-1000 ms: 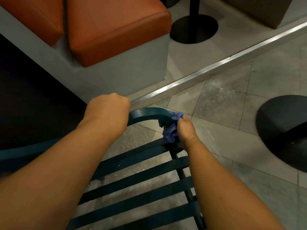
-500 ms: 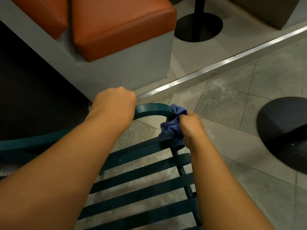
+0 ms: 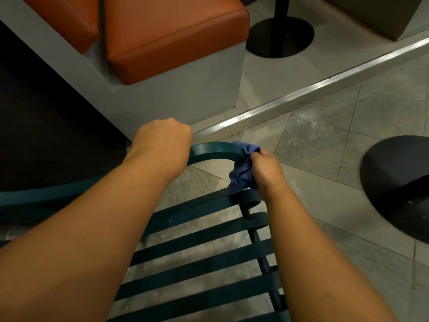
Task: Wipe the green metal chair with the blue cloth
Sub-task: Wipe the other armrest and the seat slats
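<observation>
— While the right hand [image 3: 264,169] has the blue cloth [image 3: 242,176] bunched in closed fingers against the outer bend of the chair's arm rail [image 3: 213,152], where should the pressure go?

— Into the curve itself, I'd say. The cloth sits at the far right corner of the green metal chair [image 3: 197,249], where the rail turns down toward the seat slats [image 3: 204,228]. A wad like that touches only in spots, so I would wrap it round the rail so that it meets the top, side and underside together.

— And the left hand [image 3: 164,145]?

— It is a closed fist on the same rail, just left of the bend, apart from the cloth. Its fingers curl out of sight under the rail, though it looks like a bracing grip. That seems right: a firm hold there keeps the chair from shifting under the rubbing.

— Anything to watch?

— The slats look speckled with pale dust, and so does the floor [image 3: 325,145] beyond. Folding to a clean face before moving onto the seat would likely avoid smearing.
</observation>
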`<action>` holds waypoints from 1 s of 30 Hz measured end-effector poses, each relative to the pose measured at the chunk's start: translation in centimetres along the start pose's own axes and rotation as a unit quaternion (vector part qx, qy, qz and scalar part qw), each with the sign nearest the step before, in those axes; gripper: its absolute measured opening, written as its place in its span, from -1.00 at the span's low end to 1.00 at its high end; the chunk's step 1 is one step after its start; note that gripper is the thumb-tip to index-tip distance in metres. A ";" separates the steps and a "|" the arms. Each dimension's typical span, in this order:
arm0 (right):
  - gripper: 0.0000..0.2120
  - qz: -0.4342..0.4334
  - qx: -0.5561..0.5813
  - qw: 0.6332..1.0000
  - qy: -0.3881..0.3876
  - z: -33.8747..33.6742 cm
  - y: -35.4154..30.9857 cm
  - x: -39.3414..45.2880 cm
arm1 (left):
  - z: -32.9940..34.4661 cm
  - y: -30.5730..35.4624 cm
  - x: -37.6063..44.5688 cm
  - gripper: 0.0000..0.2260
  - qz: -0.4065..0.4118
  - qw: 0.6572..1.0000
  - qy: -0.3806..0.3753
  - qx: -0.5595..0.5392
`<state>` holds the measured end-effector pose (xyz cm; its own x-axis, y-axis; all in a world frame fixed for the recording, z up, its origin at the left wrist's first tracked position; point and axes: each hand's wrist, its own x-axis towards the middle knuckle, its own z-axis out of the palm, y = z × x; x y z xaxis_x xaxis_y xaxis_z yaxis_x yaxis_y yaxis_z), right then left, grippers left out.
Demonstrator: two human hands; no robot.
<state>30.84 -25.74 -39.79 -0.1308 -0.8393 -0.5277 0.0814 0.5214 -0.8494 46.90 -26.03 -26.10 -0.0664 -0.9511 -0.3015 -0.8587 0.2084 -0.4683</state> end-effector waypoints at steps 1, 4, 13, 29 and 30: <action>-0.75 -0.052 0.027 0.998 -0.004 0.3 -1.1 -1.3 | 0.0 0.0 0.0 -0.87 -0.001 1.000 0.002 0.003; -0.78 -0.218 -0.054 0.970 -0.088 3.7 -4.2 -6.3 | -0.3 0.1 0.1 -0.84 -0.015 1.000 0.007 -0.008; -0.74 -0.286 -0.125 0.947 0.071 5.5 -1.2 -3.8 | 0.1 -1.1 -0.6 -0.76 -0.035 0.994 -0.029 -0.096; -0.80 0.152 -0.272 0.931 -0.191 -0.4 4.8 6.9 | 0.7 -1.4 0.1 -0.65 -0.004 0.997 0.002 -0.080; -0.71 0.158 -0.270 0.932 -0.183 -0.1 5.2 7.2 | 0.7 -1.3 0.1 -0.65 -0.005 0.997 0.006 -0.080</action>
<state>30.22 -29.04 -48.03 0.1686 -0.5761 -0.7998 -0.4635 0.6698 -0.5801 48.40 -26.24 -26.05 -0.0629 -0.9560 -0.2866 -0.9290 0.1610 -0.3333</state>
